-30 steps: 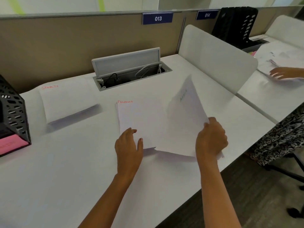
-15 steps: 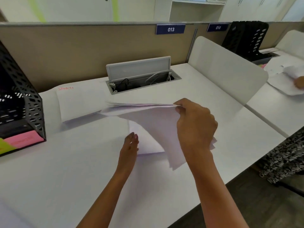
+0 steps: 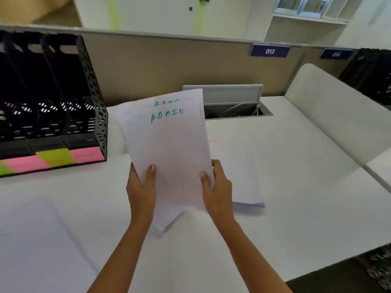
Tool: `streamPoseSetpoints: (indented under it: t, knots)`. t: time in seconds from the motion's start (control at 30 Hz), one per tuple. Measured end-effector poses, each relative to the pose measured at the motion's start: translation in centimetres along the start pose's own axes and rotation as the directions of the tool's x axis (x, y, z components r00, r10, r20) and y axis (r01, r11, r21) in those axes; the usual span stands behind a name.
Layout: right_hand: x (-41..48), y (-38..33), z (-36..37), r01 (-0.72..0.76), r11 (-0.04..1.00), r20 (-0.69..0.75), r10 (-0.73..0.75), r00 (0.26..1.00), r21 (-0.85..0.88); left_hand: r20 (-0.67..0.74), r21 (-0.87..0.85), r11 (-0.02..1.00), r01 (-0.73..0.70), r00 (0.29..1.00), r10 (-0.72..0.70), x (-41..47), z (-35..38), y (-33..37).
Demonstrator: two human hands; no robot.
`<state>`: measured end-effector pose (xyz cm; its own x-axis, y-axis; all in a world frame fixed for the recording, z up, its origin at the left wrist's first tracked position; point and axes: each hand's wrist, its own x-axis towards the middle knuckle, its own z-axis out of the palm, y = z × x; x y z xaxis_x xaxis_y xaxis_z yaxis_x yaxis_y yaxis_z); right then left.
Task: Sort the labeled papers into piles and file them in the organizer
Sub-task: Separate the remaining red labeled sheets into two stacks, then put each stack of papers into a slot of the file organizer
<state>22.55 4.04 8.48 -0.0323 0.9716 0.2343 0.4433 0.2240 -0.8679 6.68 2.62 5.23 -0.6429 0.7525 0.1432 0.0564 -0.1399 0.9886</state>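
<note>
working desk: white, across the lower frame.
organizer: black mesh, at upper left.
admin papers: stack held upright at centre.
flat pile: laid right of centre, partly hidden by the stack.
left hand: clamped on the stack's lower left edge.
right hand: clamped on its lower right edge.

Left hand and right hand grip ADMIN paper stack upright above white desk. Black organizer left, second pile flat at right.
</note>
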Motion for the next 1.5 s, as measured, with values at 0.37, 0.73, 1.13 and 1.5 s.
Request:
streamPoseSetpoints:
  t: [0.37, 0.73, 1.13, 1.5]
  knots:
    - [-2.4, -1.6, 6.2, 0.169, 0.923, -0.025, -0.171, 0.985, 0.345, -0.212, 0.149, 0.926, -0.347, 0.904, 0.372, 0.4, -5.2, 3.0]
    - [-1.5, -2.8, 7.6, 0.106, 0.895, 0.049, -0.141, 0.989, 0.433, -0.223, 0.054, 0.971, -0.234, 0.945, 0.24, 1.0, -6.7, 2.6]
    - [-2.7, 0.9, 10.4, -0.223, 0.889, 0.197, 0.155, 0.968, 0.399, -0.159, 0.11, 0.993, -0.046, 0.985, 0.064, 0.0, -7.4, -1.4]
    - [1.7, -1.0, 10.8, -0.162, 0.944, 0.292, 0.075, 0.954, 0.287, -0.194, 0.246, 0.969, 0.001, 0.98, 0.048, 2.8, -11.0, -0.9]
